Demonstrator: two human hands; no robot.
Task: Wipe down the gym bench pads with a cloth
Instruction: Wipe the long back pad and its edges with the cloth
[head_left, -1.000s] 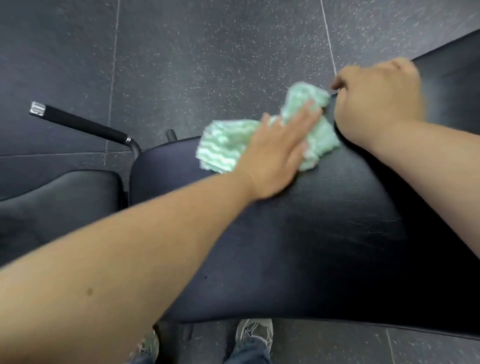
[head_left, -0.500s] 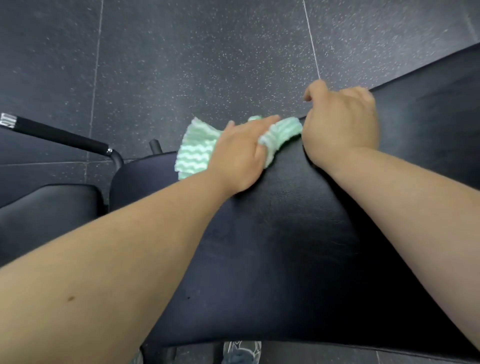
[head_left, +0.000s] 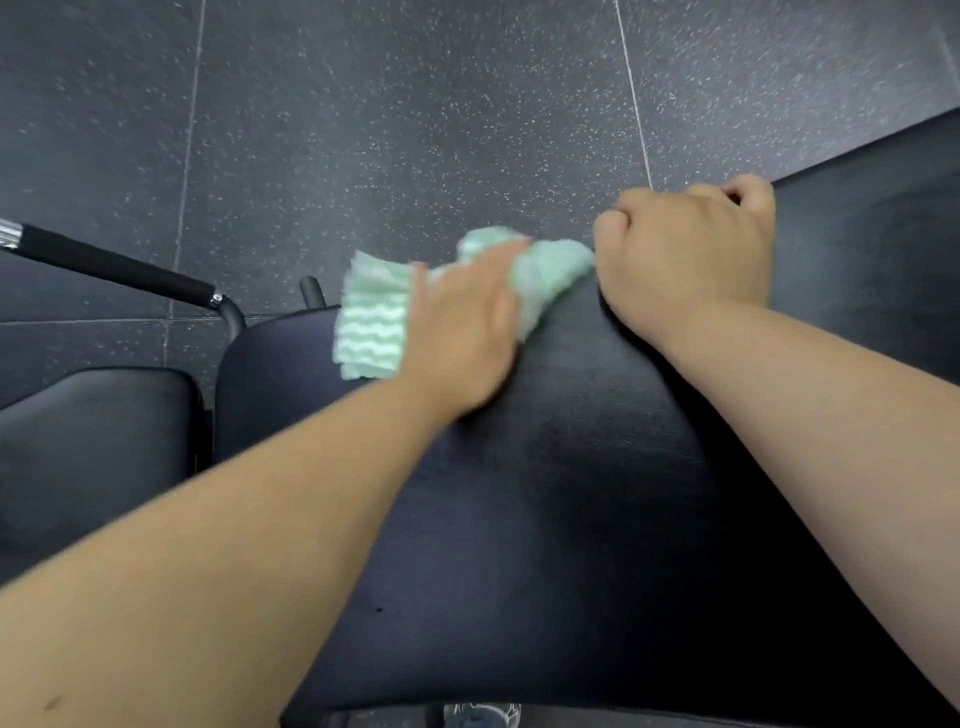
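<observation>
Dark speckled floor (head_left: 415, 130). The black bench pad (head_left: 571, 519) runs off to my right. The cloth (head_left: 374, 322) lies at its far edge under my left hand (head_left: 467, 332), fingers flat and pressing. My right hand (head_left: 685, 249) is just beside it, fingers curled over that edge. I judge the next stroke comes toward me.

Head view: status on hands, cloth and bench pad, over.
Left hand pressing green-white wavy cloth on black vinyl bench pad. Right hand curled at pad's far edge, grip unclear. Nothing obstructing.

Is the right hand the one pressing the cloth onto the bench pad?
No, the left hand presses the cloth on the bench pad, while the right hand sits curled at the pad's far edge.
</observation>
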